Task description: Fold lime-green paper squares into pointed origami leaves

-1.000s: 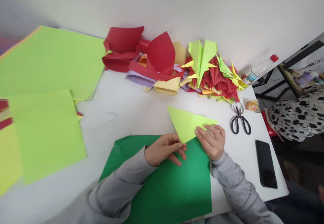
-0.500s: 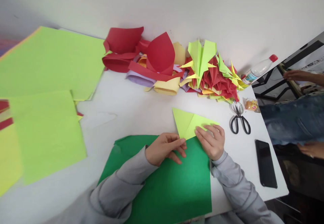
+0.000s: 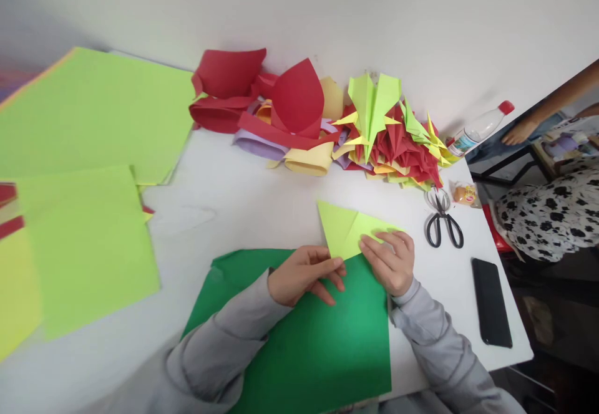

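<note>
A yellow-green sheet of paper point(image 3: 337, 227), folded to a pointed shape with a crease down it, lies at the far edge of a large green sheet point(image 3: 318, 339). My left hand point(image 3: 309, 270) is closed, its thumb and forefinger pinching the folded paper's near corner. On the right side of that paper, my right hand point(image 3: 389, 261) grips it with bent fingers pressed on its surface. The fingers of this hand cover part of the right end. Both wrists are in grey sleeves above the white table.
Scissors point(image 3: 442, 219), a black phone point(image 3: 491, 302) and a wrapped snack point(image 3: 464, 193) lie to the right. Behind are folded paper pieces point(image 3: 374, 115), rolled red paper point(image 3: 297, 99) and a bottle point(image 3: 480, 130). Green sheets point(image 3: 88, 245) lie left. Another person's hand point(image 3: 520, 132) shows beyond the table.
My hands and the folded paper have barely moved. Beyond the table at right, the people have shifted; a patterned garment now shows where blue cloth was.
</note>
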`<state>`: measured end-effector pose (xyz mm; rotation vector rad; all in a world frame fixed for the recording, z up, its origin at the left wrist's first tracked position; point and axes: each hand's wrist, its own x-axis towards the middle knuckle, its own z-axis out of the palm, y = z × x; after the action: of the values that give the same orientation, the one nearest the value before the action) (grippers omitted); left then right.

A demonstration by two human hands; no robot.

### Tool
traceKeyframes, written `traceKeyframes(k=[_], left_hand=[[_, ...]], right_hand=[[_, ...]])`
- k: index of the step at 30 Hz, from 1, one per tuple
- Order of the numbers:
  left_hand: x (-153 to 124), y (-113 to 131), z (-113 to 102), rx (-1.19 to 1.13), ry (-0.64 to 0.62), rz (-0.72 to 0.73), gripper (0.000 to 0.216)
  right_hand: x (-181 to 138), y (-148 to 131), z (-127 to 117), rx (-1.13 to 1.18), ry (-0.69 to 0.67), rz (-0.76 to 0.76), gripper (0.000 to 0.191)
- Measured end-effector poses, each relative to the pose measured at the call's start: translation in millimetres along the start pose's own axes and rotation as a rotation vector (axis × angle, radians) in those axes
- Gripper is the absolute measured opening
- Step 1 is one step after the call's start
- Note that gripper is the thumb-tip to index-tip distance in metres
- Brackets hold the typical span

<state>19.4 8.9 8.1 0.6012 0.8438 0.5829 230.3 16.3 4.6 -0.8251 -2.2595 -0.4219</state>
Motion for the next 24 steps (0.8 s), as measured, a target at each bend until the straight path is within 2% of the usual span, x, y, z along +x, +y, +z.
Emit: traceKeyframes(k=[8, 17, 24], left_hand=[[3, -5, 3, -0.022, 0.046, 0.012, 0.048], [0, -5, 5, -0.034, 0.025, 0.015, 0.032], [-1, -3, 2, -0.057, 0.075, 0.068, 0.027]], right_hand=[[13, -16, 1, 0.104, -0.096, -0.208, 0.025], [14, -20, -1, 0.047, -0.064, -0.223, 0.022], [6, -7, 0, -0.028, -0.01, -0.158, 0.005]])
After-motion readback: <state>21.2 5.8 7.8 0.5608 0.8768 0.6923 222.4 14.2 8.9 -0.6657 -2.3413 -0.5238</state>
